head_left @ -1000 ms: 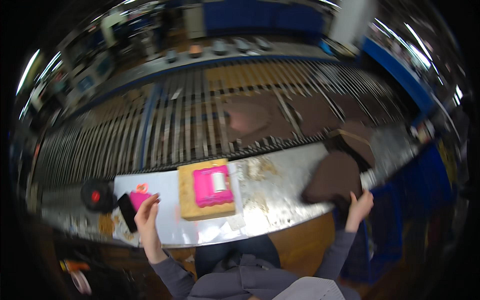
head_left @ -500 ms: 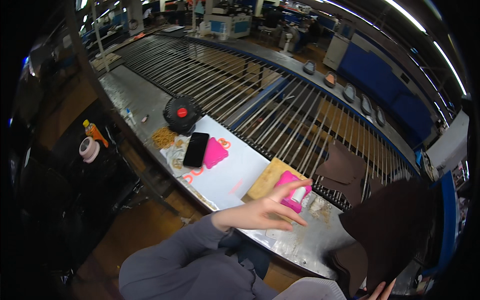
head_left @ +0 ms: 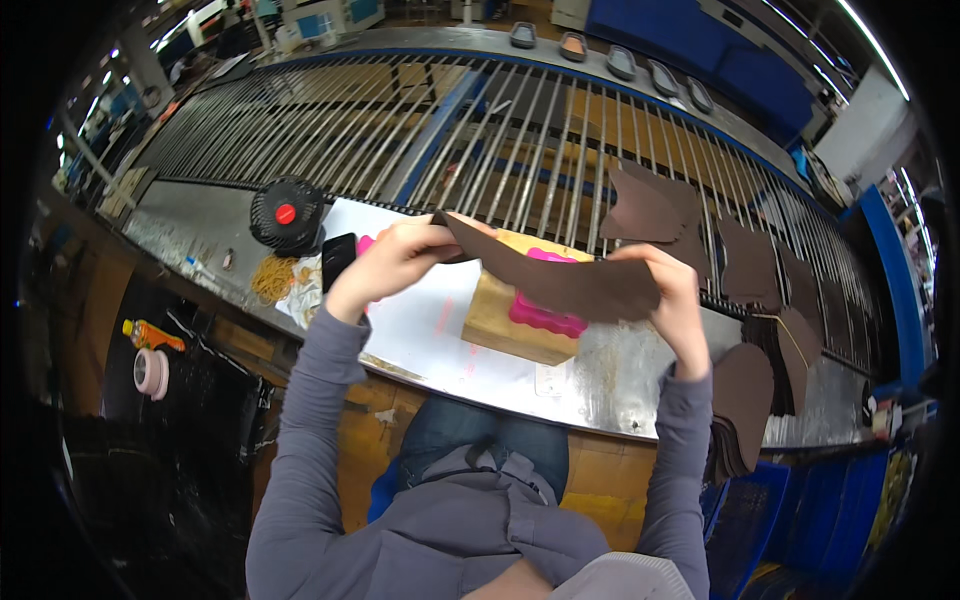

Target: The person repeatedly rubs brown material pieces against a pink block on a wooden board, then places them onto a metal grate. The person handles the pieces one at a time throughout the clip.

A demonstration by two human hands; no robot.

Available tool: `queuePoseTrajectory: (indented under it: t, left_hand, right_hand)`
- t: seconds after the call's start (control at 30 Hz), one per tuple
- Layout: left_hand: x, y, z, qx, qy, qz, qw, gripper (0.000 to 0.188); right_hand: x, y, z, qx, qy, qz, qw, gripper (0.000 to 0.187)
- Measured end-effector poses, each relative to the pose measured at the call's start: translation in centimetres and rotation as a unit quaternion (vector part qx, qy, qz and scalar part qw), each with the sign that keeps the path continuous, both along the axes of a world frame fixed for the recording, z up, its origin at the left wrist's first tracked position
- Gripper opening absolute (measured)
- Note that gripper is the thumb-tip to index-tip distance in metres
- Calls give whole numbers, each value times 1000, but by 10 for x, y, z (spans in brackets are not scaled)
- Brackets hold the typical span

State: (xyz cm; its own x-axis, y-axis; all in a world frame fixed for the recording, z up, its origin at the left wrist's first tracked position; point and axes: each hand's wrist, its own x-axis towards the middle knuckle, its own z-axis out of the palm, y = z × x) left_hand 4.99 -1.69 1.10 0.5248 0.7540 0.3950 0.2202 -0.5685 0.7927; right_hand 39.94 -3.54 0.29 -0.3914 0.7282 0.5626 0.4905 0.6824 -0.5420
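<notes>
A dark brown, curved sheet piece (head_left: 560, 288) is stretched between my two hands and sags in the middle. My left hand (head_left: 405, 255) pinches its left end, and my right hand (head_left: 665, 290) grips its right end with the fingers behind it. Beneath the sheet lies a wooden block (head_left: 520, 343) with a bright pink, scalloped-edged object (head_left: 548, 318) on top, partly covered by the sheet. Another pink object shows only a corner behind my left hand. Whether the sheet touches the block I cannot tell.
A white sheet (head_left: 415, 345) covers part of the metal bench, near a black fan (head_left: 285, 214), phone (head_left: 336, 258) and rubber bands (head_left: 270, 278). Rollers (head_left: 540, 150) run behind. Brown pieces (head_left: 742, 395) stack at right, overhanging the bench edge; blue crates (head_left: 800, 510) stand below.
My left hand has left the pink object on the block. My right hand has come from the brown pieces at lower right; both hands now hold one brown piece. The view has shifted.
</notes>
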Motion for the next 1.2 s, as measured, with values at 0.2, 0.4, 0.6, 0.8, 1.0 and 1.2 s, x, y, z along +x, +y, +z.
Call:
queuePoseTrajectory:
  t: [0.2, 0.4, 0.6, 0.8, 1.0, 1.2]
  left_hand:
    - [-31, 29, -17, 62, 83, 25, 994, 35]
    - [-44, 28, -24, 37, 108, 48, 992, 39]
    - [-51, 28, -31, 36, 107, 59, 992, 39]
    - [-45, 26, -33, 12, 96, 62, 993, 35]
    - [-21, 35, -44, 12, 57, 19, 998, 34]
    - [17, 47, -55, 28, 36, -56, 997, 33]
  right_hand:
    - [-24, 23, -31, -72, 24, 8, 997, 25]
    - [-34, 31, -44, -98, 20, 16, 995, 24]
    - [-46, 36, -54, -84, 48, 31, 995, 24]
    - [-43, 31, -55, -95, 27, 10, 995, 24]
    - [-24, 18, -60, -57, 44, -21, 997, 26]
    - [4, -7, -77, -39, 38, -107, 993, 26]
